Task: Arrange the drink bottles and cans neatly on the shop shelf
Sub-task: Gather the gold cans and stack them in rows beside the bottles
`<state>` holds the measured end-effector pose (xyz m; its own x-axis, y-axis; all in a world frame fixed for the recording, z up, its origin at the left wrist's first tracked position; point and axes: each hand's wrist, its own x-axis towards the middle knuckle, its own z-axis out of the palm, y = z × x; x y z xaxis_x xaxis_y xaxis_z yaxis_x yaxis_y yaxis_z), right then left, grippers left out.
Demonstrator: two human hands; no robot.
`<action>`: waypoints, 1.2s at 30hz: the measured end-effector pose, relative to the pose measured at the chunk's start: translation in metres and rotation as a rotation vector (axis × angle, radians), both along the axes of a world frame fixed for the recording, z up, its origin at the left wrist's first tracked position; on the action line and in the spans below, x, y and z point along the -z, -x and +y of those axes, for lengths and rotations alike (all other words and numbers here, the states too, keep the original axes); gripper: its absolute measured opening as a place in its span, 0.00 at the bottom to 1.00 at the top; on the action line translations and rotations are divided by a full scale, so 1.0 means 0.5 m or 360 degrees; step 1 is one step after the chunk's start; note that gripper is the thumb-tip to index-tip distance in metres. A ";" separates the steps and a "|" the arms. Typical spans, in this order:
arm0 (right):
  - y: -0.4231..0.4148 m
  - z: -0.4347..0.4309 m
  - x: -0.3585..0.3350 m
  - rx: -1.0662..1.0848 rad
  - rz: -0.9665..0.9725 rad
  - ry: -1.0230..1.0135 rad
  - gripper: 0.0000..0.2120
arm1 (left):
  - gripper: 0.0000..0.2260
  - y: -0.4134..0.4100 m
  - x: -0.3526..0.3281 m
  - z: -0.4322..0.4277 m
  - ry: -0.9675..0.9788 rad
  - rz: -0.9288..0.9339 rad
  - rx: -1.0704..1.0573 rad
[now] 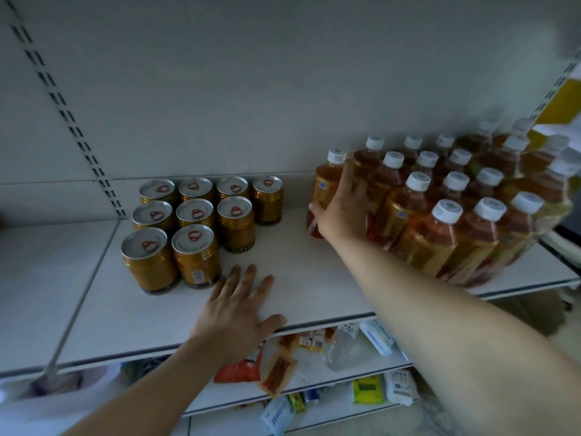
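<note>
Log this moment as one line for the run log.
right hand: grips end bottle at left of bottle block | left hand: flat on shelf | cans: upright, grouped left

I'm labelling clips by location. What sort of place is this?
Most likely a small shop: a slotted shelf upright, rows of identical gold cans and amber bottles, packaged goods underneath.

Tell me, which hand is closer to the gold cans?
Left. The left hand lies flat on the shelf, right beside the gold cans. The right hand is farther off, holding a bottle on the cans' right.
</note>
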<state>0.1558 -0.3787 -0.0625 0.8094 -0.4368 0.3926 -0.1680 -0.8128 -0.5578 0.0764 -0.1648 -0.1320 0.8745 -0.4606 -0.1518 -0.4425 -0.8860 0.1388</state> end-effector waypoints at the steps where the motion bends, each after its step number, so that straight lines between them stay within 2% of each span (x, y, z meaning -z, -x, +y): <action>1: 0.003 0.002 0.006 -0.0001 0.0000 0.0005 0.45 | 0.41 0.000 0.000 -0.001 0.0001 -0.0001 -0.0005; 6: -0.026 0.001 0.004 0.0032 0.0033 0.0018 0.42 | 0.38 0.002 -0.003 -0.003 0.0010 -0.0027 -0.0016; 21: -0.078 -0.015 0.013 -0.0028 0.0164 -0.0105 0.42 | 0.40 0.005 -0.010 -0.003 0.0030 -0.0035 0.0000; 27: -0.041 -0.025 -0.059 -0.0176 -0.0083 0.0301 0.44 | 0.43 0.007 -0.016 -0.005 0.0032 0.0017 0.0008; 30: -0.057 -0.036 -0.110 -0.0220 0.0135 0.0373 0.52 | 0.44 0.008 -0.018 -0.005 0.0032 0.0013 0.0008; 32: -0.082 -0.042 -0.128 -0.0150 0.0428 0.0631 0.54 | 0.43 0.007 -0.017 -0.005 0.0038 0.0008 0.0010; 34: -0.101 -0.048 -0.133 -0.0124 0.0655 0.0822 0.52 | 0.43 0.005 -0.015 -0.003 0.0044 0.0005 0.0007; 36: -0.111 -0.060 -0.132 -0.0141 0.0712 0.0851 0.47 | 0.43 0.004 -0.014 -0.003 0.0045 0.0002 0.0003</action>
